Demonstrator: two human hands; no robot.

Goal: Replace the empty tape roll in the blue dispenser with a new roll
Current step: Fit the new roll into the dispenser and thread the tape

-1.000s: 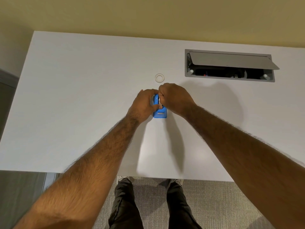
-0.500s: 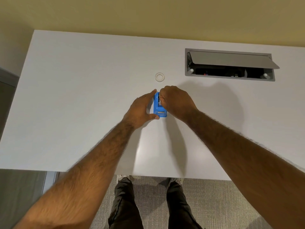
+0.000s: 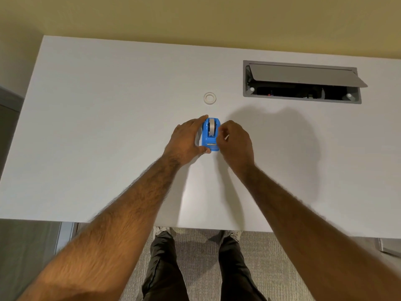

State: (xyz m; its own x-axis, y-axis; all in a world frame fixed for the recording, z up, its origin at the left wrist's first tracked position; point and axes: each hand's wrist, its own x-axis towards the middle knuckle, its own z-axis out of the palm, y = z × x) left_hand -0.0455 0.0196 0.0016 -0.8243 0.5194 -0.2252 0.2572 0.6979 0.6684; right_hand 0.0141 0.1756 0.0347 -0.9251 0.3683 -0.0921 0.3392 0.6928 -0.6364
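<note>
The blue dispenser [image 3: 210,144] stands on the white desk [image 3: 108,137] with a pale tape roll [image 3: 211,127] seated in it. My left hand [image 3: 185,141] holds the dispenser from its left side, fingertips at the far end and thumb at the near end. My right hand [image 3: 235,142] is just right of the dispenser with its fingers curled, pinching a short pale strip of tape [image 3: 226,137] that sticks up from the fingers. A thin white tape ring [image 3: 209,98] lies flat on the desk beyond the dispenser, apart from both hands.
A grey cable box [image 3: 303,98] is sunk into the desk at the back right, its lid [image 3: 303,74] tilted up. The yellow wall runs along the desk's far edge. My legs and grey carpet show below the near edge.
My right hand has come off the top of the dispenser and moved right, uncovering the roll. My left hand has slid back along the dispenser's left side.
</note>
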